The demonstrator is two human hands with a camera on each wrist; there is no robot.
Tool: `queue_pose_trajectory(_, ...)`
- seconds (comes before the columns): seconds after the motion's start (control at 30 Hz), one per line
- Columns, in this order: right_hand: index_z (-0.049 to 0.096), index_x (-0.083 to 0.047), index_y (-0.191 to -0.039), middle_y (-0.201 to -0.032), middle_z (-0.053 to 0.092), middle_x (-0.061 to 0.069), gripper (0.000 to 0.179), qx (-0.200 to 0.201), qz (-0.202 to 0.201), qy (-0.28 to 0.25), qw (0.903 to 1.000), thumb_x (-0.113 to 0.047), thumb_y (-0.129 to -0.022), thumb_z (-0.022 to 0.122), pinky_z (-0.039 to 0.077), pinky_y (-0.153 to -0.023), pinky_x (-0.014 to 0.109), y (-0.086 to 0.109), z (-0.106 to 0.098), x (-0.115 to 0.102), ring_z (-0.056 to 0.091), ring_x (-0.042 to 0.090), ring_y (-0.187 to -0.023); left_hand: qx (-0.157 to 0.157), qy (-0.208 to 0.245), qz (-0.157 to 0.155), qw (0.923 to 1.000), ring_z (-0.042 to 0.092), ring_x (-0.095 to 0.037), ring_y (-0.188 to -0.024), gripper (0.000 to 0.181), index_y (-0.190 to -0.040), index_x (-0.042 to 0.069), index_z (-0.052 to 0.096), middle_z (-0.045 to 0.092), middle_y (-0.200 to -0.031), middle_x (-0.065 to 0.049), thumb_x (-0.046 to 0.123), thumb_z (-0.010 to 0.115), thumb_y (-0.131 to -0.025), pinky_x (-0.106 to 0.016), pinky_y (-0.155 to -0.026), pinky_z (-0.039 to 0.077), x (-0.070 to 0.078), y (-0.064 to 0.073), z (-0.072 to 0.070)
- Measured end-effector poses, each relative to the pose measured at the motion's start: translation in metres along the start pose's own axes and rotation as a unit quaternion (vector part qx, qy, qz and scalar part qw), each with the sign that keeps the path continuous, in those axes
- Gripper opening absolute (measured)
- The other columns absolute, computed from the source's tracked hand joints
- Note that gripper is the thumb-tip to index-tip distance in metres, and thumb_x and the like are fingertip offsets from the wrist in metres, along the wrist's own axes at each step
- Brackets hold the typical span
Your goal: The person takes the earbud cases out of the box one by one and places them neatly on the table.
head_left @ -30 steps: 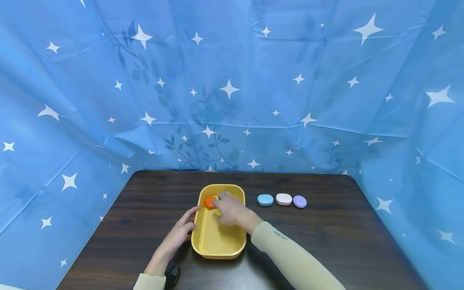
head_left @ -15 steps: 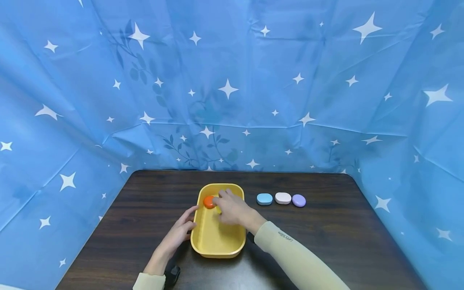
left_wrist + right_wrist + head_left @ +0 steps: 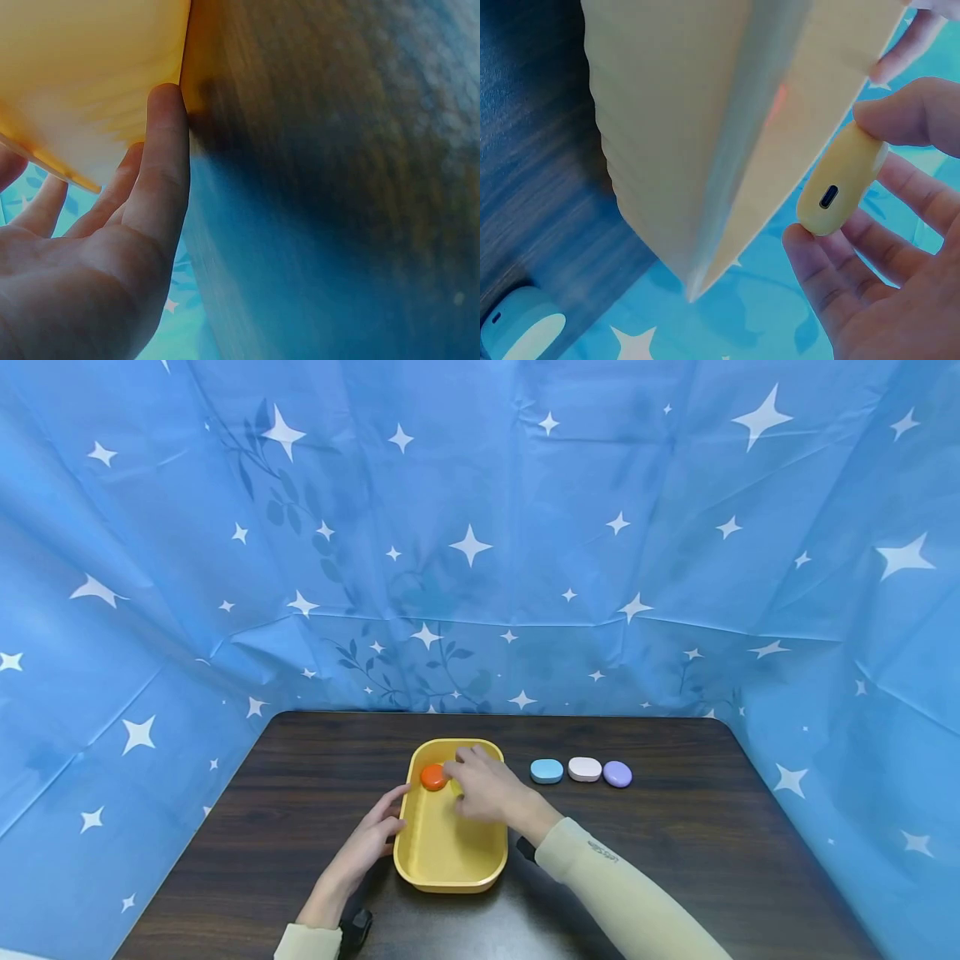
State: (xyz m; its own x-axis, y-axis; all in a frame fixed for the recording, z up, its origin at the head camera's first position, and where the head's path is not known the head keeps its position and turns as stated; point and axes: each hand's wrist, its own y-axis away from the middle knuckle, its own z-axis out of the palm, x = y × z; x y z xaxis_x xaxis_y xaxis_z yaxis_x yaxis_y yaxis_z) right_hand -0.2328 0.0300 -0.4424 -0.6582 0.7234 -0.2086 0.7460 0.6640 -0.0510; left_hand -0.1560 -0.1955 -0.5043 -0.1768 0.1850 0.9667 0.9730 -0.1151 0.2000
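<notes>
My right hand (image 3: 491, 789) reaches over the far half of a yellow plastic tray (image 3: 448, 887). Between thumb and fingertips it pinches a small rounded yellow earbud case (image 3: 838, 184), whose charging port faces the right wrist camera. In the head view most of this case is hidden behind the fingers. An orange case (image 3: 432, 777) of similar size lies inside the tray near the far left corner. My left hand (image 3: 367, 843) rests on the tray's left side, fingers fairly straight and spread, fingertips at the rim and outer wall (image 3: 97, 82).
To the right of the tray, a light blue case (image 3: 547, 772), a white case (image 3: 585, 769) and a purple case (image 3: 617, 774) lie in a row on the dark wooden table (image 3: 660, 843). A blue curtain (image 3: 480, 568) with white stars hangs behind the table.
My right hand has shifted slightly to the right with the yellow earbud case pinched in it. The left hand, tray and orange case keep their places.
</notes>
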Motion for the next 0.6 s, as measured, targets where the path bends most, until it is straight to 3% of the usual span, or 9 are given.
queue_pose_trajectory(0.6, 0.069, -0.014, -0.119, -0.109, 0.051, 0.001, 0.034, 0.024, 0.0, -0.018, 0.9995, -0.017, -0.085, 0.071, 0.044, -0.073, 0.029, 0.016, -0.012, 0.01, 0.041, 0.019, -0.098, -0.007, 0.009, 0.002, 0.9999, 0.059, -0.033, -0.115, 0.057, -0.158, 0.014, 0.033, 0.05, -0.138, -0.022, 0.009, 0.044, -0.102, -0.052, -0.095, 0.051, 0.0, 0.0, -0.001)
